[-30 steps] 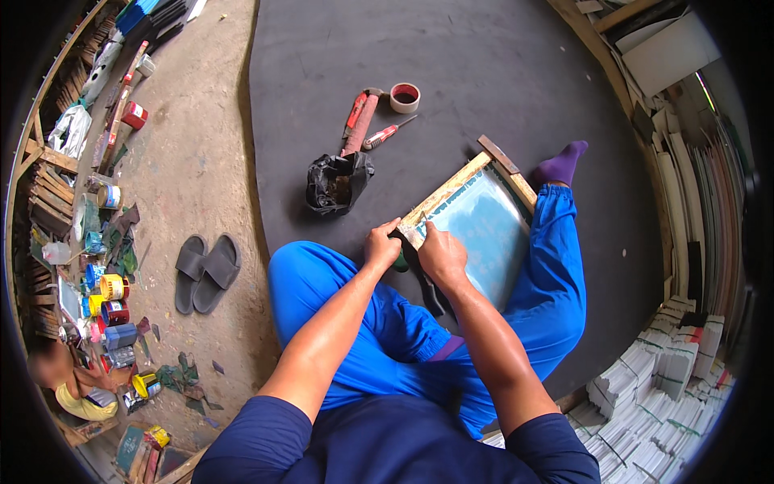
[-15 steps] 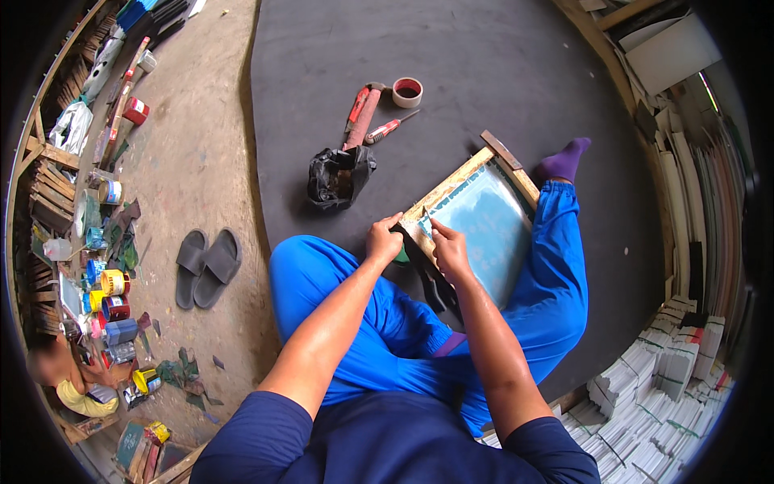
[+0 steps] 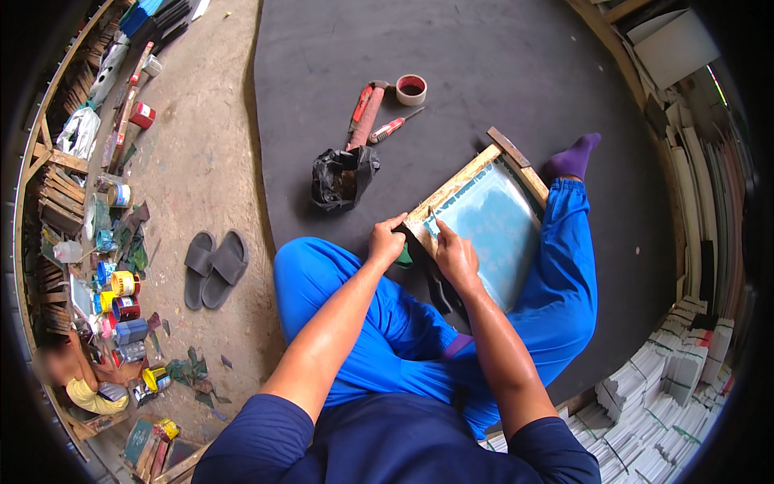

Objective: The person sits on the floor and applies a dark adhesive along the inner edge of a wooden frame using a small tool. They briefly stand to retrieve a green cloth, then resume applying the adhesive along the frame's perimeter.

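Note:
A wooden screen-printing frame (image 3: 457, 184) with bluish mesh (image 3: 493, 230) rests tilted against my bent right leg. My left hand (image 3: 387, 240) is closed on its near left corner, thumb and fingers at the wood. Close by, my right hand (image 3: 458, 256) is closed around a thin dark-tipped tool (image 3: 432, 213), its tip at the mesh edge by that corner. Most of the tool is hidden in my fist, so its kind does not show. A brown strip (image 3: 508, 146) lies across the frame's far corner.
Beyond the frame on the dark mat lie a black plastic bag (image 3: 345, 179), a red-handled hammer (image 3: 367, 117), a red screwdriver (image 3: 393, 128) and a tape roll (image 3: 411, 90). Slippers (image 3: 216, 269) and paint cans (image 3: 123, 283) are left, with a person (image 3: 95, 383); bundled white stacks (image 3: 657, 403) right.
My view has shifted slightly, so the scene sits a little further right. Both hands stay at the same frame corner. The person at the left has raised an arm.

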Motion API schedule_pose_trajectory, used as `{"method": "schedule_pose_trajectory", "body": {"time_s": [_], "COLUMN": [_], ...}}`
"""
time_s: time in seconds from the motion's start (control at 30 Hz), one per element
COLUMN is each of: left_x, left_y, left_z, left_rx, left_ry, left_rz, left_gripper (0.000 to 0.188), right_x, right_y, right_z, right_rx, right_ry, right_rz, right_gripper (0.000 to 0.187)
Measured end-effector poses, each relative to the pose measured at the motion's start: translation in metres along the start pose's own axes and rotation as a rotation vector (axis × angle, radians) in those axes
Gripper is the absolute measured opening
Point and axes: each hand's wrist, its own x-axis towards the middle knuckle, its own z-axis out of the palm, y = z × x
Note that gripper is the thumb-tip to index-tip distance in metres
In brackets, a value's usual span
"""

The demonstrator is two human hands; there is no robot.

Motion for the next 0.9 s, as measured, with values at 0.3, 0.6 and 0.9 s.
{"method": "schedule_pose_trajectory", "body": {"time_s": [0.3, 0.6, 0.9], "left_x": [0.002, -0.001, 0.002], "left_y": [-0.006, 0.004, -0.008], "left_z": [0.001, -0.003, -0.005], "left_rx": [0.009, 0.032, -0.013], "left_ry": [0.005, -0.016, -0.002], "left_rz": [0.071, 0.006, 0.037], "left_gripper": [0.056, 0.056, 0.057], "right_x": [0.023, 0.016, 0.019], "right_y": [0.045, 0.049, 0.031], "right_z": [0.026, 0.024, 0.011], "right_rx": [0.668, 0.215, 1.224], "right_ry": [-0.148, 0.0, -0.373], "right_rz": [0.046, -0.141, 0.447], "right_gripper": [0.04, 0.041, 0.04]}}
